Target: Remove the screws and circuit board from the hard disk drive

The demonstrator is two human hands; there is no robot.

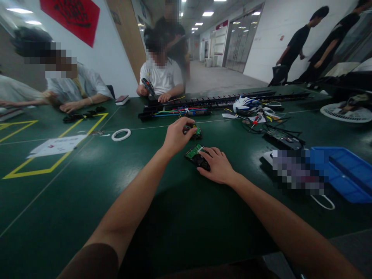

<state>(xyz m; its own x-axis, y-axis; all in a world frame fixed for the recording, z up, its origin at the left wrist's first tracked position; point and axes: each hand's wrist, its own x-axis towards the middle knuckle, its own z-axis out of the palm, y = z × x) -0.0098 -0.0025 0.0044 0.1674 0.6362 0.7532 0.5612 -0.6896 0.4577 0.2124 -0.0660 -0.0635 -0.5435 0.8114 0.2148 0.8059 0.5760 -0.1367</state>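
My left hand [176,135] reaches over the dark green table [116,186], fingers pinched on a small black part with a green circuit board [196,133]. My right hand [217,166] lies a little nearer, fingers curled down onto a second black part with a green board [195,154], pressing it to the table top. The two parts sit about a hand's width apart.
A white tape ring [121,134] and a paper sheet [58,145] inside yellow floor-tape lines lie to the left. Long black strips with coloured wires [186,111] cross the far side, tools and cables [261,118] right of them, a blue tray [345,174] at right. Other people sit opposite.
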